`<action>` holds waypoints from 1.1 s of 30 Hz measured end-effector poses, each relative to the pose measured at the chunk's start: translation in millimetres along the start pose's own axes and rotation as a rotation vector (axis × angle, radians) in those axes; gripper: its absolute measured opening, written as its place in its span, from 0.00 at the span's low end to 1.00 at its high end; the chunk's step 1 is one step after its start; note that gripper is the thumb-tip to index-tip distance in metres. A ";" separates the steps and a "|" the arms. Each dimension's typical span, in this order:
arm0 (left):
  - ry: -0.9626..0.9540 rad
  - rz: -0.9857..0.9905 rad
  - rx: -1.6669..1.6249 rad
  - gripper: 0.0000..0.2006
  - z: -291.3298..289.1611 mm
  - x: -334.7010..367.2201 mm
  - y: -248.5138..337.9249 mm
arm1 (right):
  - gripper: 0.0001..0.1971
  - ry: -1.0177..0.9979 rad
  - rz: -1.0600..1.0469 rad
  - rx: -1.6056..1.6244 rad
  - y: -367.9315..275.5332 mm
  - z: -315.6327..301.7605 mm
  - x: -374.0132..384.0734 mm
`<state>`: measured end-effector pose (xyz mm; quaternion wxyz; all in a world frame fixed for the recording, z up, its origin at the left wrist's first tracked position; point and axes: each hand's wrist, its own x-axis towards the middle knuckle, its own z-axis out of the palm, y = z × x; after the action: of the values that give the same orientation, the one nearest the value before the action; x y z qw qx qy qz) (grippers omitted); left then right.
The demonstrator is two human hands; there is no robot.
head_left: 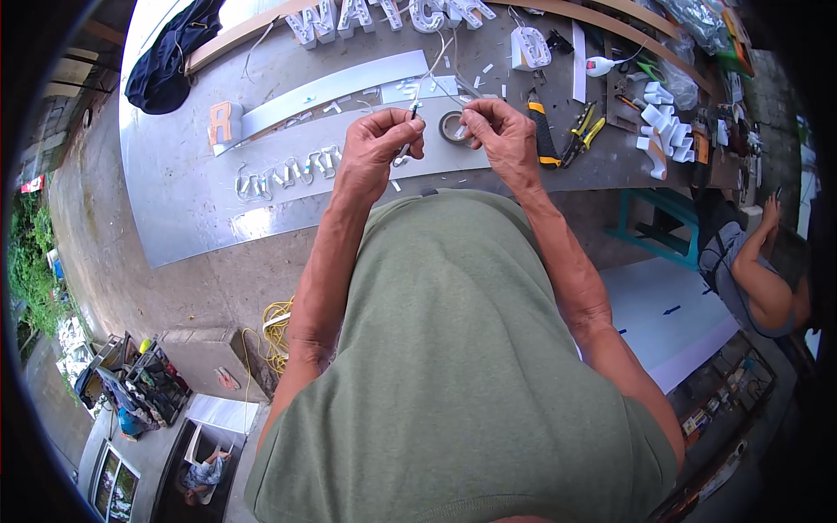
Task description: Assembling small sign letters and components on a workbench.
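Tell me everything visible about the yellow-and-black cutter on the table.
The cutter is long and slim, with a black, ribbed-looking grip and yellow at both ends, probably plastic. It lies lengthwise on the grey table, tilted slightly, between the right hand and the yellow-handled pliers. It isn't gripped; whether its blade is out is too small to tell.
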<state>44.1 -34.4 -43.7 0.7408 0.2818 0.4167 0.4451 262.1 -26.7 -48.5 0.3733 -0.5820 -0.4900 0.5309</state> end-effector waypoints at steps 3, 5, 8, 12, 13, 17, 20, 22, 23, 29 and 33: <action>-0.019 0.015 0.064 0.06 5.3 -1.4 2.2 | 0.07 0.069 -0.117 -0.106 -11.8 3.8 -5.6; -0.062 0.075 0.121 0.07 13.8 -4.9 5.7 | 0.06 0.065 -0.227 -0.153 -24.3 7.7 -10.2; -0.077 0.116 0.140 0.09 23.3 -6.0 7.6 | 0.06 0.049 -0.320 -0.161 -38.0 13.4 -16.5; -0.050 0.153 0.234 0.11 27.0 -5.2 12.4 | 0.04 0.033 -0.350 -0.151 -49.6 12.6 -20.6; -0.042 0.166 0.263 0.11 27.3 -5.0 13.0 | 0.04 0.030 -0.351 -0.152 -50.2 11.5 -20.6; -0.002 0.162 0.372 0.11 28.8 -4.8 17.4 | 0.04 -0.002 -0.364 -0.189 -52.2 9.0 -20.4; 0.023 0.177 0.419 0.11 30.1 -5.1 16.6 | 0.05 -0.027 -0.291 -0.142 -50.1 7.8 -20.8; 0.046 0.189 0.464 0.12 29.5 -4.3 15.2 | 0.06 -0.044 -0.238 -0.087 -48.7 7.0 -19.8; 0.044 0.188 0.465 0.12 29.5 -3.8 15.1 | 0.06 -0.058 -0.226 -0.070 -48.4 6.1 -19.2; 0.060 0.144 0.538 0.13 33.7 -4.8 19.6 | 0.05 -0.094 -0.245 -0.129 -45.9 0.2 -15.8; 0.078 0.136 0.479 0.12 33.2 -4.1 17.5 | 0.05 -0.126 -0.296 -0.175 -46.3 -1.4 -12.9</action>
<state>64.4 -31.8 -12.0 0.6047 0.4590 0.5188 0.3931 256.0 -27.8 -0.8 0.3639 -0.4993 -0.6370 0.4611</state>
